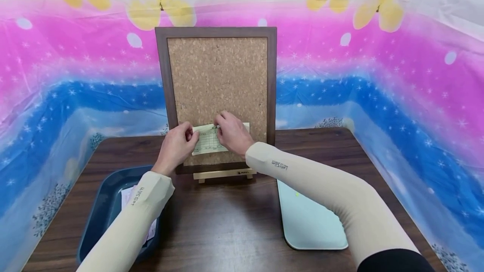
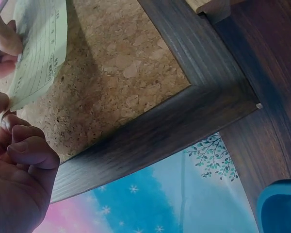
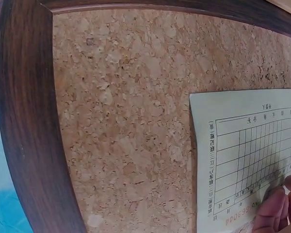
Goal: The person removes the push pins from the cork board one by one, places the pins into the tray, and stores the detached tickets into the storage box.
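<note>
A pale yellow-green printed receipt slip (image 1: 206,142) lies against the lower part of a cork board (image 1: 219,79) in a brown wooden frame. My left hand (image 1: 177,144) pinches the slip's left edge between thumb and forefinger. In the left wrist view the slip (image 2: 41,53) stands bowed away from the cork. Curled fingers of my right hand (image 1: 234,133) are at the slip's upper middle, touching its face. The right wrist view shows those fingertips (image 3: 274,208) drawn together beside a red printed number; I cannot tell what they hold.
The board leans on a small wooden easel (image 1: 223,175) upon a dark brown table (image 1: 219,221). At left, a dark blue tray (image 1: 90,217) holds paper slips under my forearm. A light blue tray (image 1: 310,230) with a small yellow-green thing (image 1: 296,194) is at right.
</note>
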`<state>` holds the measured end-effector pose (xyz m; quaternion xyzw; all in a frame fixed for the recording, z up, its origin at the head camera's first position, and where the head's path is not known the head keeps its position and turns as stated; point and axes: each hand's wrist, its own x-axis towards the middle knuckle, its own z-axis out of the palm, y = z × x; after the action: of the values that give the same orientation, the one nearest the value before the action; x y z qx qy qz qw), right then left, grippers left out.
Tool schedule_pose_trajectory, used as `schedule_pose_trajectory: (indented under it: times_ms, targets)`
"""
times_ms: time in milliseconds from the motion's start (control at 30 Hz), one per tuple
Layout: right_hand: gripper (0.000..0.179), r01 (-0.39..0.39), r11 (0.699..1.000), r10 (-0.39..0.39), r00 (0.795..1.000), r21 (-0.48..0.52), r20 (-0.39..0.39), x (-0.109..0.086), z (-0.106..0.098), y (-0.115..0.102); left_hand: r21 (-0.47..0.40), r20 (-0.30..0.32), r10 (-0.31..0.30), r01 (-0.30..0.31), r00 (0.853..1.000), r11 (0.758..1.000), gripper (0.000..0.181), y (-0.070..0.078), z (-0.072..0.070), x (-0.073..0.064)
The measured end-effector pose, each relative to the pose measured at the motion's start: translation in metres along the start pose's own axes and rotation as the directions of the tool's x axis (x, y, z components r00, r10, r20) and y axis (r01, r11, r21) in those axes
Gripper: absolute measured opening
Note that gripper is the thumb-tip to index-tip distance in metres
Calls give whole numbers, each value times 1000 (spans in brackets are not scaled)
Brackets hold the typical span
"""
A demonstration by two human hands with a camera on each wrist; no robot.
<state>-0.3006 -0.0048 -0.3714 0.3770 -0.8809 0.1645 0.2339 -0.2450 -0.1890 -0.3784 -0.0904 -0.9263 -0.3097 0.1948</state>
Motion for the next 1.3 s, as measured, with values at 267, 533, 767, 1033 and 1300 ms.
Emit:
schedule_pose_trajectory:
  times_ms: [267,533,767,1033,1300]
  targets:
    - [8,-32,999,32,999,-29,2,3,2,-2,9,7,-6,5,1000,1000,23,3,0,1]
    - [5,-70,995,71,997,-67,9,4,-1,-6,15,17,-10,10,1000,1000,23,4,0,1]
    - [5,-107,992,109,994,-74,23,6,-1,-8,16,9,-10,10,1000,1000,22,4,1,1]
    - [6,-86,994,86,996,-68,-9,6,0,-7,11,-2,-10,10,1000,1000,18,4,1,1]
    - [10,-49,999,49,998,-21,-29,3,2,-2,24,3,-17,17,1000,1000,17,3,2,0]
